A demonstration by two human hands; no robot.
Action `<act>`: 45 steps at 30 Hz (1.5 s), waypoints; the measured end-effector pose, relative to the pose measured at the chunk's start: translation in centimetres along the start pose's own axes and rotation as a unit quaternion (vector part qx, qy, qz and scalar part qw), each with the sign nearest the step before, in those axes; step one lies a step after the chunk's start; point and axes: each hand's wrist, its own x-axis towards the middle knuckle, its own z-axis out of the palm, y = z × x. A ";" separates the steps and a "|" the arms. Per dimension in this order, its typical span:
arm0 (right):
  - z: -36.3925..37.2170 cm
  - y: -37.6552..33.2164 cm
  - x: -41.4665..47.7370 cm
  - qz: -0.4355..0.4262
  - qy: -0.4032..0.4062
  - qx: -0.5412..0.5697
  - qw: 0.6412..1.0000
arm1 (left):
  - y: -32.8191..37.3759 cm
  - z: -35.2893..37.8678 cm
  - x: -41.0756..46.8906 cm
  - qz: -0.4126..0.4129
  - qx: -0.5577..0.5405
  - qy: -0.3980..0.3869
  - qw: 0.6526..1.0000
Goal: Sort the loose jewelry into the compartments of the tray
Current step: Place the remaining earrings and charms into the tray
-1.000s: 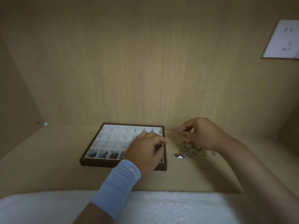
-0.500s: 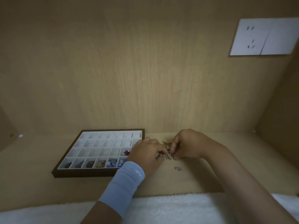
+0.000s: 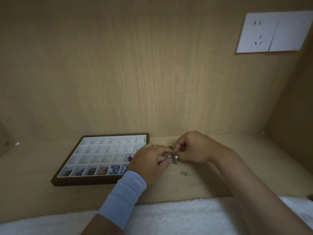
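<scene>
Hands, head view: the left hand (image 3: 149, 161) and right hand (image 3: 194, 149) meet fingertip to fingertip over the loose jewelry (image 3: 173, 161). This is a small cluster lying on the wooden shelf (image 3: 237, 160), just at 3 o'clock of the tray (image 3: 67, 182). The right hand's thumb and forefinger pinch a small piece at the top of the cluster. The left hand's fingers curl down onto the cluster; whether they grip a piece cannot be told. A light blue sleeve (image 3: 123, 195) covers the left wrist.

The tray has a dark frame and a white grid of compartments. It lies flat on the shelf at 9 o'clock of the hands, and the left hand covers its near right corner. Six compartments in view in the nearest row hold sorted pieces. A red piece (image 3: 129, 158) sits in the second row, beside the left hand.

A stray silver piece (image 3: 185, 173) lies apart at 5 o'clock of the cluster. A gold-toned piece (image 3: 171, 146) lies just at 12 o'clock of it. A white fleecy cloth (image 3: 169, 216) runs along the near edge at 6 o'clock. A white socket plate (image 3: 274, 31) is on the back panel at 2 o'clock.
</scene>
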 end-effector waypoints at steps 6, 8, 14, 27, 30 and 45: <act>0.0 -0.1 0.2 -0.019 0.051 0.146 0.988 | 0.3 -0.2 -0.1 -0.041 -0.065 0.039 0.996; 0.3 -0.6 0.3 -0.028 0.061 0.207 0.976 | 0.5 -0.5 -0.1 -0.059 -0.110 0.075 0.989; 2.2 -3.2 0.7 -0.049 0.117 0.315 0.941 | 0.7 -2.0 -0.5 -0.099 -0.178 0.172 0.964; 5.8 -11.5 3.4 -0.040 0.104 0.205 0.972 | -8.4 -11.6 -6.6 -0.162 0.088 0.088 0.979; 6.2 -13.8 4.5 -0.050 0.074 0.170 0.981 | -10.9 -12.8 -8.2 -0.263 0.158 0.052 0.951; 9.5 -23.3 10.3 -0.155 -0.009 0.024 0.988 | -14.2 -15.0 -10.1 -0.303 -0.039 0.109 0.946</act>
